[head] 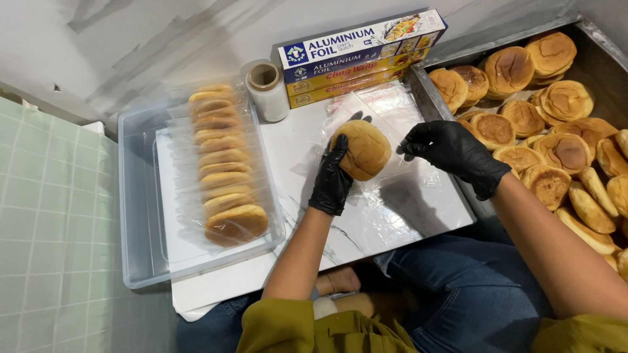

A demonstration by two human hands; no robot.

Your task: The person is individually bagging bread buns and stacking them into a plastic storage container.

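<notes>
My left hand (332,180), in a black glove, cups a round golden bun (364,149) from its left side, fingers curled around the back. My right hand (453,151), also gloved in black, is at the bun's right and pinches the edge of a clear plastic wrap sheet (392,111) that lies under and around the bun. Both hands work above a white marble-patterned board (301,140) resting on my lap.
A clear plastic bin (137,216) at left holds a row of wrapped buns (222,160). A metal tray (435,98) at right is full of several loose buns (556,150). Stacked foil and cling wrap boxes (356,55) and a film roll (267,90) stand behind the board.
</notes>
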